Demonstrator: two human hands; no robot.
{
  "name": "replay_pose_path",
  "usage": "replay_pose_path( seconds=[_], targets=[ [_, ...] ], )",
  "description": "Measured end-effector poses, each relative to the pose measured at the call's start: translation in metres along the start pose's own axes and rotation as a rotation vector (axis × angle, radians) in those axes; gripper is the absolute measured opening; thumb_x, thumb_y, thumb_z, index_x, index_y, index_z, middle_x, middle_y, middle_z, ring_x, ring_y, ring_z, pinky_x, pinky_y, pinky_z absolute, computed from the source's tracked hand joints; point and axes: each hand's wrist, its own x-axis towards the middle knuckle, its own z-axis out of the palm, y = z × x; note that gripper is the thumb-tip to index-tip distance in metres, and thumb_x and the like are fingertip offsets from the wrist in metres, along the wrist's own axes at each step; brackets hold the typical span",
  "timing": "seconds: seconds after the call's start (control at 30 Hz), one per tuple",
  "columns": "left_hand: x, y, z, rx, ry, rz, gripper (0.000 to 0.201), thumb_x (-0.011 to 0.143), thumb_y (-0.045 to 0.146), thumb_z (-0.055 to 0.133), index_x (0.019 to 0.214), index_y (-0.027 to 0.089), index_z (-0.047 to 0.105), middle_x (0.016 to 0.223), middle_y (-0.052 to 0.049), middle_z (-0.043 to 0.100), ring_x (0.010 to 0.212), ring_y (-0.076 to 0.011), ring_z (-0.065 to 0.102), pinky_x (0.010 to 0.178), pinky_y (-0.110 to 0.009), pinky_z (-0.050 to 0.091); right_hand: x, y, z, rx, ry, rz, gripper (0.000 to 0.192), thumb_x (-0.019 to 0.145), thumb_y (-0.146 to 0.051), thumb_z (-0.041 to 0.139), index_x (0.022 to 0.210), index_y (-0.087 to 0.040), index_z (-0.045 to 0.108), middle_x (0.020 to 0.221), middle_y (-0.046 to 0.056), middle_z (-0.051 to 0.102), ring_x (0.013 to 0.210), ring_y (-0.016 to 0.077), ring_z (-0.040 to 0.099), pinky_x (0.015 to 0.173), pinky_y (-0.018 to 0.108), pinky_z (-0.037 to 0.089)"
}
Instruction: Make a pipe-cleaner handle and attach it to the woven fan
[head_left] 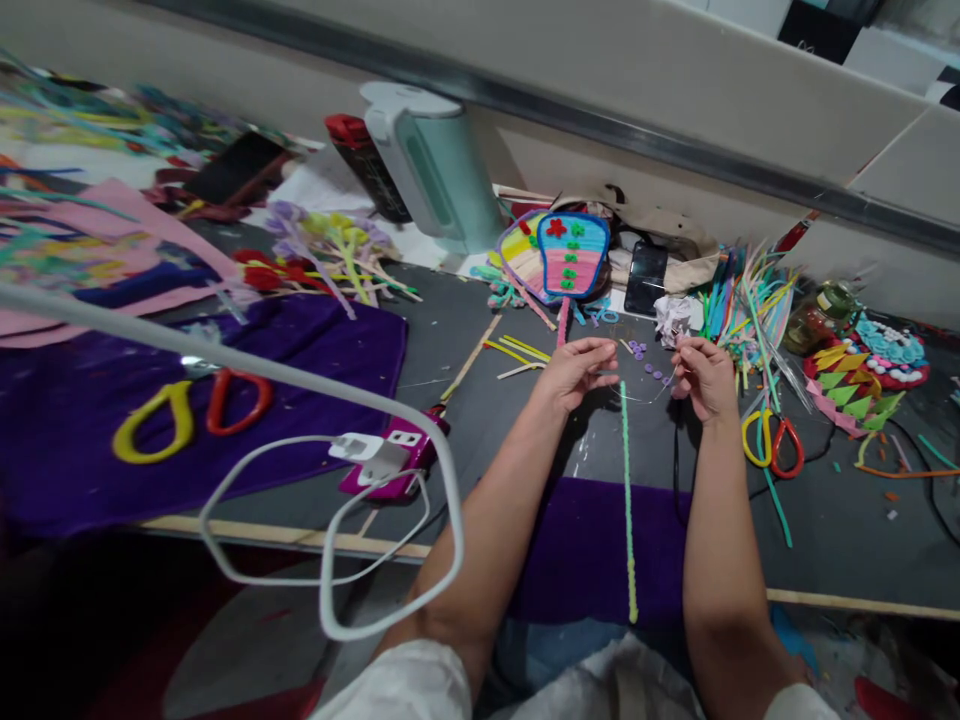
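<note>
working: pinching something thin and pale between both hands above the grey table [480,330], too fine to name with certainty
left hand [576,368]: fingers curled inward, tips pressed together near the top end of the green pipe cleaner [627,500]; closed in a light pinch, contact with the pipe cleaner itself not clear
right hand [703,375]: fingers bunched, tips closed on a small thin piece; exact thing too small to tell
pipe cleaner: lying straight, running from between the hands down across the purple cloth [585,550] toward the body, unbent
beads [652,372]: small purple bits scattered loose on the table between the hands, not strung or fixed
finished pieces: striped fan [574,255] with red and green flowers standing complete beyond the hands; layered red craft [862,375] to the right also looking done
progress: judged early on this piece, nothing shaped yet from the green length
nearby tools: scissors with yellow and red handles [772,445] just right of the right wrist; a second pair [191,412] on the purple cloth at far left
clutter: white charging cable [330,520] looping across the foreground
</note>
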Motion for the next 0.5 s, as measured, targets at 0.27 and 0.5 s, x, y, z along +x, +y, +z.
replay_pose_path(
  seconds=[0.27, 0.5],
  targets=[
    [-0.0039, 0.0014, 0.0041, 0.014, -0.010, -0.002, 0.025, 0.061, 0.017, 0.082, 0.079, 0.013, 0.066, 0.066, 0.001, 0.063, 0.059, -0.0098, 0.062, 0.056, -0.025, 0.058, 0.0018, -0.0005, -0.0046, -0.023, 0.110, -0.070, 0.019, 0.067, -0.031, 0.074, 0.079, -0.018, 0.067, 0.064, -0.003, 0.063, 0.045, 0.0037, 0.048, 0.032, 0.011, 0.031],
    [-0.0036, -0.0005, 0.0053, 0.001, -0.006, 0.002, 0.024, 0.061, 0.016, 0.082, 0.079, 0.013, 0.067, 0.067, 0.001, 0.063, 0.059, -0.0097, 0.062, 0.056, -0.026, 0.058, 0.0024, 0.0003, -0.0043, -0.041, 0.118, -0.079, 0.018, 0.069, -0.031, 0.073, 0.080, -0.018, 0.066, 0.064, -0.003, 0.062, 0.045, 0.0034, 0.047, 0.032, 0.011, 0.030]
  ],
)
